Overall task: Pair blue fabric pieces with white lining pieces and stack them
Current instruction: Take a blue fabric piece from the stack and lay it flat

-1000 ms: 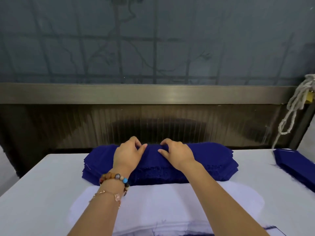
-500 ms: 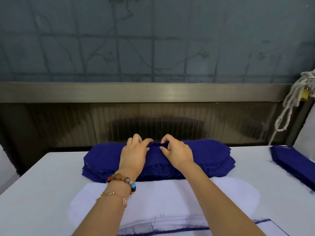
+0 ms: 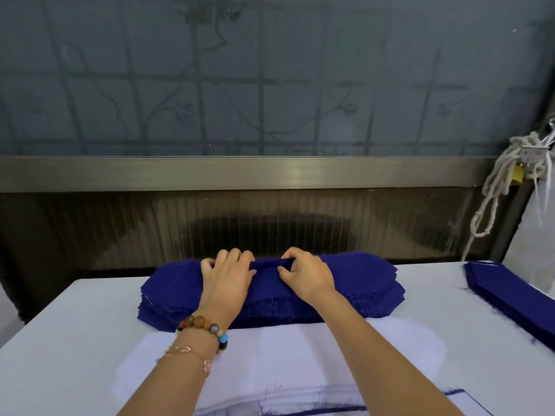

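Both hands rest on top of the blue fabric stack (image 3: 363, 283), close together near its middle. The left hand (image 3: 226, 280) lies palm down with its fingers curled over the far edge, gripping the top blue piece (image 3: 265, 263). That piece is bunched into a low ridge between the two hands. The right hand (image 3: 306, 273) pinches the other end of the ridge between thumb and bent fingers. A beaded bracelet (image 3: 204, 325) and a thin gold chain (image 3: 186, 352) circle the left wrist.

The blue fabric stack is thick, with frayed edges, and lies crosswise along the far edge of the bench (image 3: 60, 340), directly under the hands. Just nearer to the person, touching the blue stack's near side, lies the white lining stack (image 3: 300, 355), flat beneath both forearms and reaching toward the near edge. A thin blue edge (image 3: 330, 411) shows below the white layers at the near edge.

A second blue pile (image 3: 510, 295) lies along the right edge of the bench, well apart from the hands. Beyond the far edge runs a metal rail (image 3: 270, 172), and a knotted pale rope (image 3: 495, 187) hangs at the far right corner.
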`<state>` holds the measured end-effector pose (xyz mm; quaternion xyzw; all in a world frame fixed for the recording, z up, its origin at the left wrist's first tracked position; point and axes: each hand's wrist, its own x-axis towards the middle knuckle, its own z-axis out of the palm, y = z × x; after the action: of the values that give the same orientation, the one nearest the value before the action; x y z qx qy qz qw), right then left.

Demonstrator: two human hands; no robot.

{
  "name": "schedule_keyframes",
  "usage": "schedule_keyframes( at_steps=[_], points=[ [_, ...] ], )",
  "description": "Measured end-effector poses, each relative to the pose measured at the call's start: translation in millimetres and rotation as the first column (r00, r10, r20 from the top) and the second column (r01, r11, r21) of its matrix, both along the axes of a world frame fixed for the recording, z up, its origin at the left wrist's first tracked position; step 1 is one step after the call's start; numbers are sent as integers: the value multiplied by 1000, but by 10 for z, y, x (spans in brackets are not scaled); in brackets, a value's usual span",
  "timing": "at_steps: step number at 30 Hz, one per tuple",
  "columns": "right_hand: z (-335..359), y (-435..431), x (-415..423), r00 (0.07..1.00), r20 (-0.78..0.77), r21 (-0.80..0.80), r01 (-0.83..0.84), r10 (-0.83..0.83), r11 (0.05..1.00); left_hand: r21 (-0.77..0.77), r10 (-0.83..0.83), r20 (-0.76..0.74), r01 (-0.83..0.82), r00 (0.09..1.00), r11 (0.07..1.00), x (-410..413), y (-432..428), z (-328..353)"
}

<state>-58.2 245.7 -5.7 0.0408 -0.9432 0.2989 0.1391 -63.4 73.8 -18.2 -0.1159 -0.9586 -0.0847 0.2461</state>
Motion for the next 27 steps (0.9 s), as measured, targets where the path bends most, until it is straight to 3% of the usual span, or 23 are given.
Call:
schedule_keyframes(
  at_steps=[10,17,23,27],
  points=[
    [275,338,49,942,335,-3,1,0,1000,-4,50,224,-50,973,999,-46,-496,198],
    [308,738,182,924,366,-20,131,-114,991,117,93,233,-123,968,986,52,-896,217],
    [306,1140,277,881,382,-32,315,-280,949,396,0,388,-166,922,903,57,-1167,193],
    [207,1337,323,869,368,-136,401,-329,906,453,134,405,-325,905,830,86,-1208,137]
  ],
)
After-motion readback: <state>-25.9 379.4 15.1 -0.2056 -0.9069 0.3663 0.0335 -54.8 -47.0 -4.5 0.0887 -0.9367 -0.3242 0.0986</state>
